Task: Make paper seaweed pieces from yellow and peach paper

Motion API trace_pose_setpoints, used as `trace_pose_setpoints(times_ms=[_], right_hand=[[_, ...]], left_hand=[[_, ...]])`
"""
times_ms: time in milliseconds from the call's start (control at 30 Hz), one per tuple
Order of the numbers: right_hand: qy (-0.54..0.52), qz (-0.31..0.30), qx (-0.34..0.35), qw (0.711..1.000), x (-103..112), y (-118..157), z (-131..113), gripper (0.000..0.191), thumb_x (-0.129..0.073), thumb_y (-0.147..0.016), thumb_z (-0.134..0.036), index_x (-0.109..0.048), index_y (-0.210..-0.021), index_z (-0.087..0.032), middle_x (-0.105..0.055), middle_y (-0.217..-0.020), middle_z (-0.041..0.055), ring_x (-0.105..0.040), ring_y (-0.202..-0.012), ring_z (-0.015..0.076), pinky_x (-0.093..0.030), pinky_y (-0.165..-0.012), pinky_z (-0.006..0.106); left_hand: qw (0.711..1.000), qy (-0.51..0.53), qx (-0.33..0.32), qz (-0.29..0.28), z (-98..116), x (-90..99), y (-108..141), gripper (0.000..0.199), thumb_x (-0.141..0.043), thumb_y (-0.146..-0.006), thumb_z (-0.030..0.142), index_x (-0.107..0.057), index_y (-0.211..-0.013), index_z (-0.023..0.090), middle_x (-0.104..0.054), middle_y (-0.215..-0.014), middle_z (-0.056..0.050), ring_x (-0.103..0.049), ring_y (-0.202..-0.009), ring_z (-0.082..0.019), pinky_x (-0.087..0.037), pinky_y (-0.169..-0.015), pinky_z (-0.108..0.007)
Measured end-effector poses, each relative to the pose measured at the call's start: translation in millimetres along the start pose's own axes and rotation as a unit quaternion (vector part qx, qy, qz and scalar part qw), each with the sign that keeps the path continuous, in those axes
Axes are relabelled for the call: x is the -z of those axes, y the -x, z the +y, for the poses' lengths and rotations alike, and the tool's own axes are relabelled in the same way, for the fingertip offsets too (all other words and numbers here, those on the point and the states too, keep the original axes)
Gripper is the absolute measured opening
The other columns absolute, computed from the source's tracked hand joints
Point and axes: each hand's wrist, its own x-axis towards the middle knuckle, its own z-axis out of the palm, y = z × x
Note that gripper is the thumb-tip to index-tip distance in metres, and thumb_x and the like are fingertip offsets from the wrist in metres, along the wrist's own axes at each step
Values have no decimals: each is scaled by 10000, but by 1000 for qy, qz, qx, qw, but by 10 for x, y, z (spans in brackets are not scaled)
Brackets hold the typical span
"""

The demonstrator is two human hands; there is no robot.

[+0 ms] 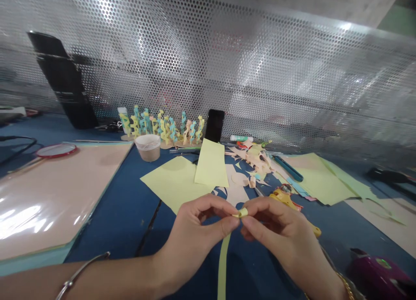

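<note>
While I am watching remotely, the left hand [203, 226] and right hand [282, 230] are pinching one yellow paper strip [222, 265] by its curled end above the blue table [110, 230], its long axis pointing toward the view's bottom edge. Straight beyond, I am counting two yellow sheets [212, 163], one cup [147, 150], one phone [215, 124].

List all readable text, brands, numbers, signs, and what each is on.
None readable.
Black upright case: faint marks, too blurred to read.
Purple object, lower right: green label, blurred.
White-and-green tube: any print too small.
Yellow paper strip: no text visible.
</note>
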Motion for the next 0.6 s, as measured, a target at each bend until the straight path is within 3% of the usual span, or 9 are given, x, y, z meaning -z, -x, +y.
trace_pose_setpoints(times_ms=[600], right_hand=[[-36, 7, -18, 999, -8, -9, -1, 109, -688, -780, -322, -646, -778, -221, -687, -682, -26, -671, -593, 81, -561, -586, 139]], left_hand=[[997, -54, -47, 8, 46, 15, 26, 55, -731, -714, 149, -713, -722, 201, -672, -737, 6, -622, -731, -134, -479, -711, -236]])
